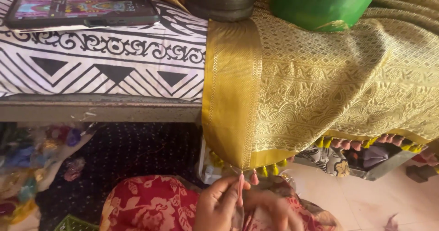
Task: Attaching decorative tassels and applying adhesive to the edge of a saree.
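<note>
Two hands work at the bottom of the view, under a large golden-yellow woven cloth with a plain gold border band (320, 89) that hangs down over the edge of a raised surface. Most of the upper right is filled by this cloth, and its lower hem carries a row of small yellow and pink tassels (366, 144). Beside it, to the left, lies a white sheet printed with black triangles and scroll patterns (105, 61), and on this sheet rests a dark smartphone with a lit, colourful screen (82, 9). At the top edge stand a dark round ribbed container (222, 2) and a green plastic tub (320, 2), both pressing on the golden cloth. Lower, a red fabric with pale flower print (151, 203) covers the person's lap.

The left hand (219, 203) has its fingertips closed together on a thin pink tassel (240, 187) that hangs from the corner of the gold border. The right hand (274, 210) is blurred just beside it; whether its fingers grip anything I cannot tell.
</note>
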